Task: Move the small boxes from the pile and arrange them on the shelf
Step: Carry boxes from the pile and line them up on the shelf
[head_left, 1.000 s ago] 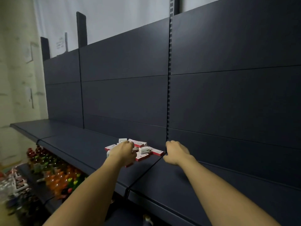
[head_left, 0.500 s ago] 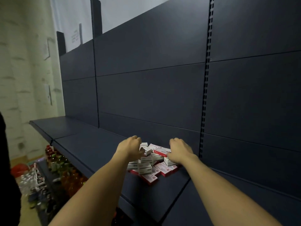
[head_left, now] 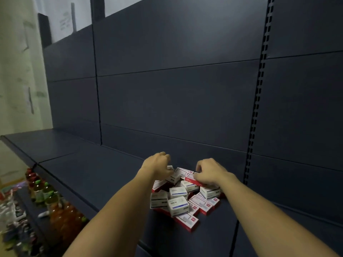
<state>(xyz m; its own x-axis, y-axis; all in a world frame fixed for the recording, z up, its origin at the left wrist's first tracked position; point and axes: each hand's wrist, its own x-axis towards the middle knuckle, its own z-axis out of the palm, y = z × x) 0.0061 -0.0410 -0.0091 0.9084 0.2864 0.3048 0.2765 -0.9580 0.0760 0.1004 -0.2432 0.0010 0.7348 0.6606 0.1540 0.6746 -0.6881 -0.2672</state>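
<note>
Head view. Compared with the frame half a second earlier, we see the pile of small boxes (head_left: pixel 182 197) lower and more central, with more of its near edge exposed; both hands have stayed on its far side. The left hand (head_left: pixel 157 165) now sits slightly higher, its fingers curled down over a white box at the back of the pile; we cannot tell whether it grips that box. The right hand (head_left: pixel 209 172) pinches a red-and-white box (head_left: pixel 191 179) at the top of the pile between thumb and fingers.

The pile lies on the shelf (head_left: pixel 89 175), near the back panel (head_left: pixel 176 101) and left of the slotted upright (head_left: pixel 257 108). The boxes are small rectangular cartons, white with blue print or white with red ends, lying at mixed angles and overlapping. The shelf and panel are dark, matte, flat sheet with straight seams; the upright carries a column of rectangular slots. Below the shelf at left stand plastic bottles (head_left: pixel 55 206) with orange and dark contents.
</note>
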